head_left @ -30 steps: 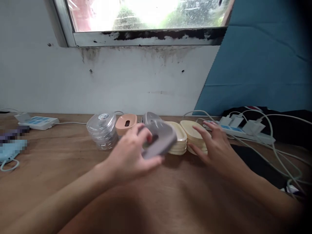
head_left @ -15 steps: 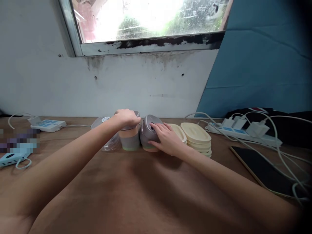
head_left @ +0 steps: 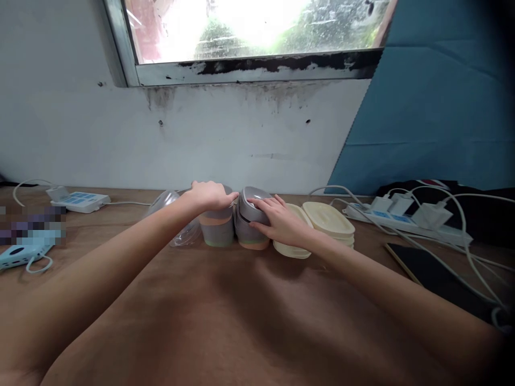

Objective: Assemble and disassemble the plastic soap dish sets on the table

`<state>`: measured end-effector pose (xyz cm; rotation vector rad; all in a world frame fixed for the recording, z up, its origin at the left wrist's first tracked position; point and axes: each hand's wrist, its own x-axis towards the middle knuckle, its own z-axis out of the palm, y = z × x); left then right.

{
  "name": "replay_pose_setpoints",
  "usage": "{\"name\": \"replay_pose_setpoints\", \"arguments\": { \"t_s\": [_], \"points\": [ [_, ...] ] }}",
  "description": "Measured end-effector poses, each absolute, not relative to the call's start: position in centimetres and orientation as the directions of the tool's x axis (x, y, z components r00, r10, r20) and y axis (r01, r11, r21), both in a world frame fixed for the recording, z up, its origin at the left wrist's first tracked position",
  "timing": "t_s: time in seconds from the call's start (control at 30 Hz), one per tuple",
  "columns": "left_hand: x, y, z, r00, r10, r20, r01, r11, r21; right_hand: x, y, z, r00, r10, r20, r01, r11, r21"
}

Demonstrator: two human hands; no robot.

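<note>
Two stacks of plastic bowls stand side by side against the wall. My left hand (head_left: 211, 197) is closed over the top of the left bowl stack (head_left: 218, 231), its thumb at the right rim; the far fingers are hidden. My right hand (head_left: 279, 219) holds the top grey bowl (head_left: 248, 210) of the right bowl stack (head_left: 250, 236), fingers over the rim and thumb low on its side. This bowl sits tilted, with a dark gap beneath it. Grey, orange and green bands show on both stacks. Beside my right hand are cream oval lid-like pieces (head_left: 290, 251) in piles.
Clear plastic covers (head_left: 187, 236) lie left of the bowls. A second cream pile (head_left: 329, 219) stands at the right. Power strips (head_left: 82, 201) with cables lie on both sides. A dark phone-like slab (head_left: 434, 279) is at the right, a light-blue device (head_left: 26, 254) at the left.
The top bowl of the right stack has come up slightly, and the gap under it now shows. My left hand stays on its stack. The view has shifted a little.
</note>
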<state>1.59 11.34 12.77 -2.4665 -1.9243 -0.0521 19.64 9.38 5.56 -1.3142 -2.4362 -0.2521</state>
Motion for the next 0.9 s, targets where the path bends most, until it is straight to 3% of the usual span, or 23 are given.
{"name": "replay_pose_setpoints", "arguments": {
  "t_s": [0.3,0.53,0.63,0.7,0.8,0.9],
  "points": [
    [-0.6,11.0,11.3,0.355,0.935,0.012,0.935,-0.355,-0.004,19.3,9.4,6.2,-0.526,0.782,0.335,0.835,0.550,0.026],
    [-2.2,8.1,8.6,0.287,0.927,0.241,0.954,-0.300,0.018,19.8,9.4,5.6,-0.545,0.739,0.396,0.811,0.584,0.029],
    [-5.0,5.0,5.6,0.302,0.843,0.445,0.942,-0.337,-0.001,20.0,7.8,4.6,-0.549,0.611,0.571,0.784,0.613,0.098],
    [-8.4,3.5,3.3,0.317,0.793,0.519,0.931,-0.364,-0.013,20.1,5.4,3.4,-0.601,0.519,0.608,0.718,0.685,0.125],
    [-14.9,3.6,0.6,0.090,0.863,0.498,0.981,-0.164,0.107,20.0,1.2,0.9,-0.745,0.497,0.445,0.574,0.817,0.049],
    [-20.3,6.3,-0.6,-0.175,0.881,0.439,0.964,0.062,0.259,19.7,-1.4,-1.0,-0.801,0.555,0.224,0.542,0.832,-0.121]
  ]
}}
